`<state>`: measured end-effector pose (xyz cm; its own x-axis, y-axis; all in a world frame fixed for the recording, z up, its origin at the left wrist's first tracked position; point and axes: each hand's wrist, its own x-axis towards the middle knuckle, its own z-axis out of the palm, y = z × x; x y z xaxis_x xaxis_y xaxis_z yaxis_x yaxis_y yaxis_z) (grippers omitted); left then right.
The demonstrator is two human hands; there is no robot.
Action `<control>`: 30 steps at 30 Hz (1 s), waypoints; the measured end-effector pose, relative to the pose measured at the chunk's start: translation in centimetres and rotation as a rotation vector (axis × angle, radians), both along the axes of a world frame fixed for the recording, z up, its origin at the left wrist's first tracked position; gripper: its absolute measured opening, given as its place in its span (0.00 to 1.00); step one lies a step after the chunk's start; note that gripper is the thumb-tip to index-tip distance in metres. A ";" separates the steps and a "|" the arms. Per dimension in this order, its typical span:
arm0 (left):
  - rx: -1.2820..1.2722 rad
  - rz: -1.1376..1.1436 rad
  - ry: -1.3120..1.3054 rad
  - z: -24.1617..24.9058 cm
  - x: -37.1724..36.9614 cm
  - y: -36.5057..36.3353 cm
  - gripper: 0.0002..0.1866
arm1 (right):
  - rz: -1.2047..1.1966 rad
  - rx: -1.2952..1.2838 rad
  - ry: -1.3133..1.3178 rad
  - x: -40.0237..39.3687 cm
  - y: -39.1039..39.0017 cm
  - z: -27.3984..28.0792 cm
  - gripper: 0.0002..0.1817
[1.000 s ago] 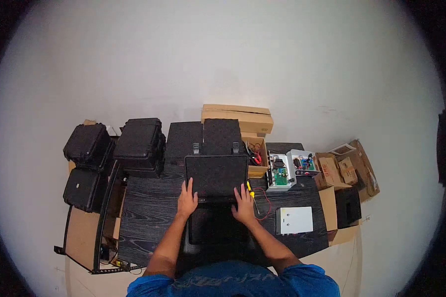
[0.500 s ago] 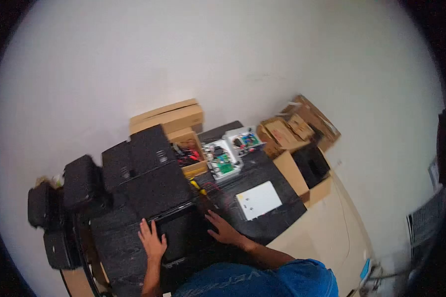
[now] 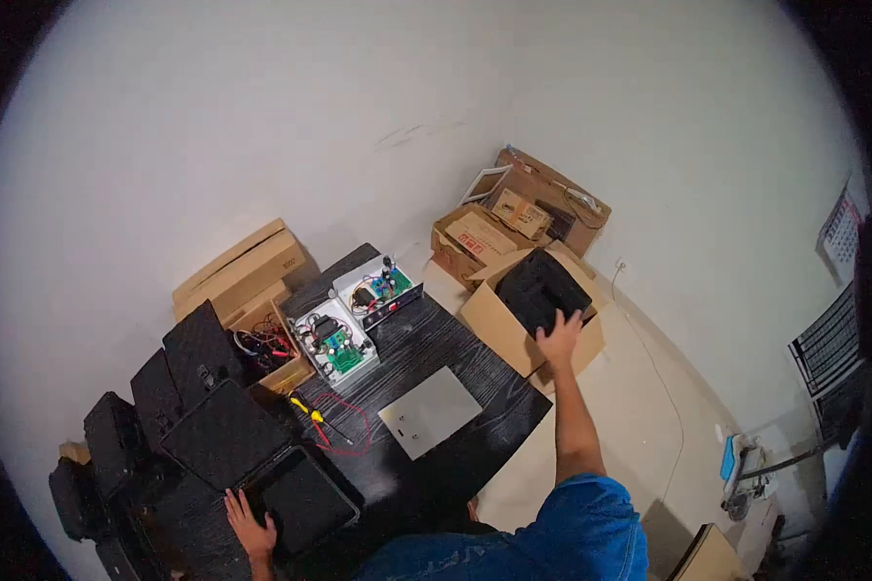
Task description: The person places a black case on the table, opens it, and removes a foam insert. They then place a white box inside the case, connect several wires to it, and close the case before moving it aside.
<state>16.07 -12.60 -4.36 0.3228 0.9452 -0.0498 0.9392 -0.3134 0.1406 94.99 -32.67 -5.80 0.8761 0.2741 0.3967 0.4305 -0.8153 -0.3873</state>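
Note:
My left hand (image 3: 250, 528) lies flat with fingers spread at the left edge of an open black case (image 3: 305, 499), whose lid (image 3: 228, 436) is tilted back. Out to the right, my right hand (image 3: 560, 339) reaches over an open cardboard box (image 3: 499, 329). Its fingers are apart, with the tips at the near edge of a black foam insert (image 3: 545, 290) inside the box. On the dark table (image 3: 455, 339) between the hands lies a flat grey-white panel (image 3: 431, 412).
Two white housings with circuit boards, one nearer (image 3: 334, 339) and one farther (image 3: 378, 290), stand at the table's back. Beside them are a carton of cables (image 3: 266, 344) and a yellow-handled tool (image 3: 307, 407) with red wire. More black cases (image 3: 116, 445) crowd the left; cartons (image 3: 475, 242) stack behind the box.
My right hand has left the black case and stretched right to the cardboard box. My left hand stays at the case's left edge. The view has turned right.

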 end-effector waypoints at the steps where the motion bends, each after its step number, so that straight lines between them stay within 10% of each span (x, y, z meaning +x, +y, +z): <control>1: 0.006 0.000 0.013 -0.1 0.0 0.0 0.49 | -0.072 0.059 0.043 2.7 -0.4 -2.2 0.36; 9: 0.046 -0.018 0.018 -1.3 -0.6 0.1 0.50 | -0.076 0.031 0.430 11.5 -3.0 -7.6 0.32; 17: 0.046 -0.045 -0.060 -0.6 -0.6 0.2 0.50 | -0.045 0.293 -0.007 5.5 -1.4 1.0 0.35; 30: 0.043 -0.037 -0.317 0.7 -1.2 -0.3 0.44 | 0.463 0.599 -0.021 -15.8 3.9 17.5 0.33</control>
<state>14.87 -12.87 -3.61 0.3497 0.9317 0.0980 0.8389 -0.3580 0.4101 79.23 -28.81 11.68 0.7149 0.3442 0.6087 0.6895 -0.2020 -0.6956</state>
